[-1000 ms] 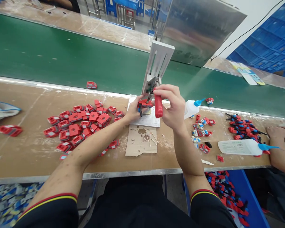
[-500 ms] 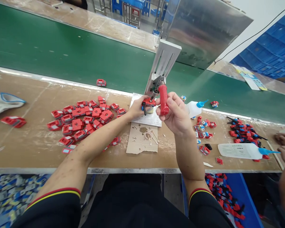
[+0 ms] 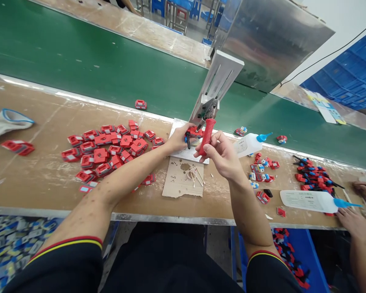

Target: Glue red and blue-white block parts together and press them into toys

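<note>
A toggle clamp [image 3: 210, 109] is fixed to an upright slotted metal bracket [image 3: 221, 75] on a metal base plate [image 3: 186, 155]. My right hand [image 3: 225, 156] is closed around its red ribbed handle [image 3: 208, 136], which tilts down and to the left. Under the clamp, my left hand [image 3: 178, 139] grips a red plastic toy part [image 3: 196, 132] with a black peg pointing down; the fingers partly cover it. To the left of my left hand lies a loose pile of red and grey toy parts [image 3: 100, 156].
Cardboard [image 3: 183, 191] with cotton swabs lies before the base. Right: a white bottle [image 3: 248, 144], another bottle [image 3: 308, 199], and black-and-red parts [image 3: 315, 175]. A co-worker's hand [image 3: 352, 221] rests beside the second bottle. Behind runs a green conveyor belt [image 3: 110, 69]; a blue bin [image 3: 311, 256] stands below.
My right hand has moved the clamp handle so its lower end swings down and left. The view has shifted slightly. At right, the co-worker's hand has moved in beside the bottle's tip.
</note>
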A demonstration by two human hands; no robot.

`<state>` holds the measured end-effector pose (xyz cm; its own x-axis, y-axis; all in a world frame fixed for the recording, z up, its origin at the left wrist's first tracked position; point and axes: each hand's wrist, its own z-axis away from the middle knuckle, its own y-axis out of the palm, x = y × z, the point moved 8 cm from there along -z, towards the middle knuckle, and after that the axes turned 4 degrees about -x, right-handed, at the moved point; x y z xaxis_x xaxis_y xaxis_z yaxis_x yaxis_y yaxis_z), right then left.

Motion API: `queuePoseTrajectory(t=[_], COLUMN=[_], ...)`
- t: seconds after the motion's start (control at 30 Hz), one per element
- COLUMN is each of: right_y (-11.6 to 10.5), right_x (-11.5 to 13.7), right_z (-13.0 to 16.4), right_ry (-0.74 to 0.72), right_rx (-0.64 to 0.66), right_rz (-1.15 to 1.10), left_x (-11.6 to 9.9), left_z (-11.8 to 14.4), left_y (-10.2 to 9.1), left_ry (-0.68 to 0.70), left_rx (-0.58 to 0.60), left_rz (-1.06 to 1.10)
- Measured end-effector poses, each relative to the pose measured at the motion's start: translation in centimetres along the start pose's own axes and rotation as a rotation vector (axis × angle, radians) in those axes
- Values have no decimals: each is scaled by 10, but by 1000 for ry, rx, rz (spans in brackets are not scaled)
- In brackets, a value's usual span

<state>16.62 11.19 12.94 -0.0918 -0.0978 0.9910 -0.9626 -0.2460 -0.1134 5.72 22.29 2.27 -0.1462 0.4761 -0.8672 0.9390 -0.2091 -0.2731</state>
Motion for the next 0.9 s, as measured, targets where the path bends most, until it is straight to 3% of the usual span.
queuePoseTrajectory(t=[0.37, 0.67, 0.77, 0.83, 0.9], right_y=[-10, -16, -33, -53, -75], right_x=[-58, -68, -48, -33, -23], right_z=[-25, -29, -8, 19, 54], right_ry=[-97, -40, -95, -166, -223], right_rx=[-185, -151, -174, -233, -342], right_rz=[419, 278, 330, 358, 388], left_x=[11, 3, -11, -19, -23], left_z=[2, -2, 3, 15, 34], left_y=[0, 4, -20, -55, -102], left_ry=[9, 74, 145, 151, 91], left_rx=[-54, 12, 113, 190, 224], left_rz=[21, -15, -183, -365, -553])
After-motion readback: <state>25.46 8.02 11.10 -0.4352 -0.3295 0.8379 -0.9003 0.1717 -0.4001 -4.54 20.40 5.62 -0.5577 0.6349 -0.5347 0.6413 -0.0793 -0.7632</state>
